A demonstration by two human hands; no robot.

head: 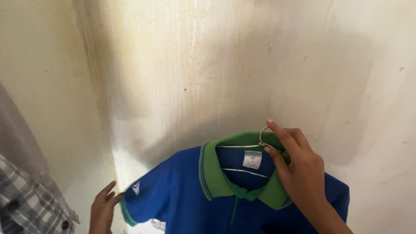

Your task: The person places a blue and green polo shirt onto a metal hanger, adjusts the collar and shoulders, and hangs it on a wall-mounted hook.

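While the right hand point(299, 169) pinched the wire hanger point(255, 149) at three o'clock, the left hand point(103, 210), fingers spread, touched the blue polo shirt point(186, 195) sleeve at seven.

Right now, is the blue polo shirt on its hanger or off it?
On it. The wire hanger runs inside the green collar of the blue polo shirt, and the right hand pinches its hook.

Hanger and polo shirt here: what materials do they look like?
Hanger: thin metal wire, silvery with a dull shine, likely steel; the right hand has its grip on the twisted neck. Polo shirt: blue knit fabric, matte, probably cotton or a blend; green ribbed collar with dark stripes. The left hand touches the sleeve hem.
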